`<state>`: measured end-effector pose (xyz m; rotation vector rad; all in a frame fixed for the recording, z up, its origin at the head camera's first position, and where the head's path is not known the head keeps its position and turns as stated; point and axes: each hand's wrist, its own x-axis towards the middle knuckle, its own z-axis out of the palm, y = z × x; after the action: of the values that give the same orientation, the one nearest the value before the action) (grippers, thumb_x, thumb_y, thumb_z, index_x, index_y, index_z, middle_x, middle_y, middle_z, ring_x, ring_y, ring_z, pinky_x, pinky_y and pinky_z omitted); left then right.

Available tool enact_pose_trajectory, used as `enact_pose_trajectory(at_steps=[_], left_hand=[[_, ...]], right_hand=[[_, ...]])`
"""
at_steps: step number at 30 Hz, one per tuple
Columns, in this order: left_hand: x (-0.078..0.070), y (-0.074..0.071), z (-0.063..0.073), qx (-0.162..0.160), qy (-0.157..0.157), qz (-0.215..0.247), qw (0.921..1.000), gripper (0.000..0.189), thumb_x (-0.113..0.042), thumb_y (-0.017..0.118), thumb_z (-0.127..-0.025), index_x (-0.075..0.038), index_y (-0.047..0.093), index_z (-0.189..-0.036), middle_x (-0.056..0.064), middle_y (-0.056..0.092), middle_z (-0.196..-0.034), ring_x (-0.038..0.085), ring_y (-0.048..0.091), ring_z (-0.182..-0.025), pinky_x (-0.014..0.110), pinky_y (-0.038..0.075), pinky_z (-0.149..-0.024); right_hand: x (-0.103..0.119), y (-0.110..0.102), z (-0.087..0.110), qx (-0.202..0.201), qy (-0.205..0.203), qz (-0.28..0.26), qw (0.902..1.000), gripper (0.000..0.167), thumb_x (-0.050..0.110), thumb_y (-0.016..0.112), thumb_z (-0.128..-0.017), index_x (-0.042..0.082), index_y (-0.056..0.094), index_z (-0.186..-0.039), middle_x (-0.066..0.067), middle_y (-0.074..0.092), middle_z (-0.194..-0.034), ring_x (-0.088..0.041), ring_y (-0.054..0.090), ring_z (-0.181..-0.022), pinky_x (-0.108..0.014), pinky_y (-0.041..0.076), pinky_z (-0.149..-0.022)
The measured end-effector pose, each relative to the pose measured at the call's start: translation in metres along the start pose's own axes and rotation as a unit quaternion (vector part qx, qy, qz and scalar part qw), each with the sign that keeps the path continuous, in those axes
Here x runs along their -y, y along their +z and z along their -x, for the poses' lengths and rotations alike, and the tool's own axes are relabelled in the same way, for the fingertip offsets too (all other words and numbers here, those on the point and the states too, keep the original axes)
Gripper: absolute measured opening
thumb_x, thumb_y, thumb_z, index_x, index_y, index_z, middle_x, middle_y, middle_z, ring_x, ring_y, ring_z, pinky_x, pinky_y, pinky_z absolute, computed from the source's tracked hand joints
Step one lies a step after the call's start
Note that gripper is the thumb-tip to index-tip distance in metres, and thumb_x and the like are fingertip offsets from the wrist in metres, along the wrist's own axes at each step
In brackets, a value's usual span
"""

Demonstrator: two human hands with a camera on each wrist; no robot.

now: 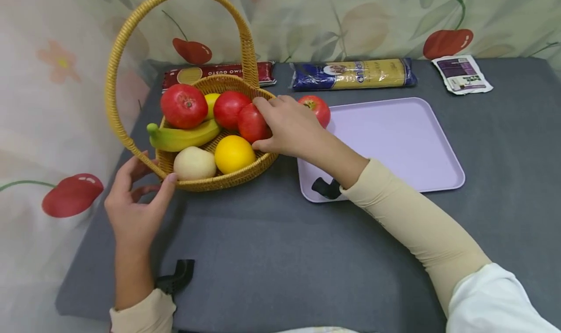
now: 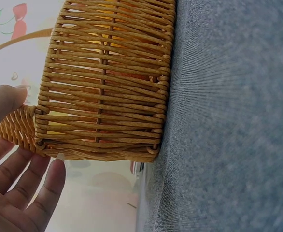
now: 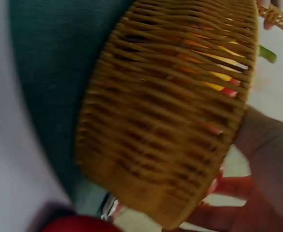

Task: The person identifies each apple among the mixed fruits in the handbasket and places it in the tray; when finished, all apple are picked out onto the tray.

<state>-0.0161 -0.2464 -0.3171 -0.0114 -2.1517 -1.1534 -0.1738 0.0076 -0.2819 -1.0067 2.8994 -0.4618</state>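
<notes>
Tabletop setting of household character, home or staged set undetermined. Grey table [image 1: 263,255], fruit-and-flower-print drapery [image 1: 298,26] along far and left edges. Foodstuffs: red packet [image 1: 178,76] and blue-and-yellow packet [image 1: 355,74] at far edge, pouch [image 1: 462,75] near far right corner, wicker basket [image 1: 228,181] of fruit [image 1: 234,154] toward far left corner.

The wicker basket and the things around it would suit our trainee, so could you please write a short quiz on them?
1. Fill in: in the head view, the lilac tray lies to the ____ of the wicker basket.
2. What does the right hand hold? (a) a banana (b) a red fruit (c) a white fruit
3. True or false: a yellow round fruit lies inside the wicker basket.

Key: 1 right; 2 b; 3 true.
</notes>
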Motion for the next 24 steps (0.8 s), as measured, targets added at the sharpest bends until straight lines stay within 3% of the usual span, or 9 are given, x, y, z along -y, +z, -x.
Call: enact_pose_trajectory(at_steps=[3, 5, 9, 12, 16, 22, 24], left_hand=[[0.001, 0.002, 0.0, 0.0, 0.004, 0.002, 1.0, 0.053, 0.002, 0.079, -0.08, 0.006, 0.062, -0.13, 0.017, 0.068, -0.116, 0.01, 0.064, -0.104, 0.014, 0.051, -0.078], [0.002, 0.002, 0.0, -0.003, 0.004, -0.001, 1.0, 0.053, 0.002, 0.079, -0.079, 0.006, 0.062, -0.13, 0.014, 0.068, -0.118, 0.009, 0.063, -0.104, 0.014, 0.051, -0.078], [0.004, 0.001, 0.001, -0.005, -0.001, -0.009, 0.9999, 0.054, 0.002, 0.08, -0.079, 0.005, 0.062, -0.13, 0.011, 0.068, -0.121, 0.008, 0.063, -0.104, 0.013, 0.051, -0.078], [0.005, 0.0, 0.001, -0.004, -0.004, -0.013, 0.9999, 0.054, 0.001, 0.08, -0.079, 0.005, 0.062, -0.13, 0.011, 0.067, -0.122, 0.008, 0.063, -0.104, 0.013, 0.051, -0.078], [0.004, -0.001, 0.002, -0.004, -0.005, -0.013, 0.9999, 0.054, 0.001, 0.079, -0.079, 0.005, 0.062, -0.13, 0.011, 0.068, -0.121, 0.008, 0.063, -0.104, 0.013, 0.051, -0.078], [0.001, 0.0, 0.0, 0.001, 0.002, -0.006, 1.0, 0.054, 0.001, 0.079, -0.079, 0.007, 0.061, -0.129, 0.013, 0.068, -0.118, 0.008, 0.063, -0.104, 0.013, 0.051, -0.078], [0.001, 0.001, -0.001, 0.0, 0.005, -0.004, 1.0, 0.054, 0.001, 0.079, -0.079, 0.008, 0.061, -0.129, 0.014, 0.068, -0.117, 0.008, 0.063, -0.104, 0.014, 0.051, -0.077]], right_hand=[[0.006, 0.004, -0.008, 0.027, 0.031, 0.044, 0.9982, 0.087, 0.055, 0.077, -0.08, 0.013, 0.042, -0.147, -0.014, 0.058, -0.133, -0.032, 0.049, -0.12, -0.048, 0.047, -0.098], [0.008, 0.006, -0.013, 0.023, 0.039, 0.044, 0.998, 0.088, 0.052, 0.08, -0.079, 0.012, 0.042, -0.147, -0.015, 0.057, -0.134, -0.033, 0.048, -0.124, -0.048, 0.044, -0.103], [0.009, 0.013, -0.016, -0.017, 0.034, 0.035, 0.9987, 0.091, 0.045, 0.083, -0.077, 0.01, 0.039, -0.149, -0.017, 0.052, -0.137, -0.036, 0.038, -0.136, -0.048, 0.029, -0.116], [0.011, 0.018, -0.014, -0.071, -0.004, 0.03, 0.997, 0.092, 0.043, 0.083, -0.077, 0.009, 0.036, -0.149, -0.018, 0.048, -0.137, -0.036, 0.038, -0.135, -0.045, 0.024, -0.118], [0.01, 0.024, -0.009, -0.132, -0.061, -0.05, 0.9882, 0.085, 0.037, 0.079, -0.081, 0.007, 0.035, -0.147, -0.016, 0.043, -0.138, -0.03, 0.043, -0.126, -0.038, 0.036, -0.11], [0.002, 0.028, -0.003, -0.201, -0.072, -0.199, 0.9565, 0.079, 0.037, 0.081, -0.077, 0.004, 0.043, -0.138, -0.01, 0.05, -0.134, -0.023, 0.045, -0.122, -0.031, 0.042, -0.1], [0.001, 0.028, -0.002, -0.207, -0.074, -0.243, 0.9449, 0.075, 0.038, 0.081, -0.077, 0.005, 0.047, -0.135, -0.008, 0.053, -0.13, -0.02, 0.048, -0.118, -0.028, 0.045, -0.096]])
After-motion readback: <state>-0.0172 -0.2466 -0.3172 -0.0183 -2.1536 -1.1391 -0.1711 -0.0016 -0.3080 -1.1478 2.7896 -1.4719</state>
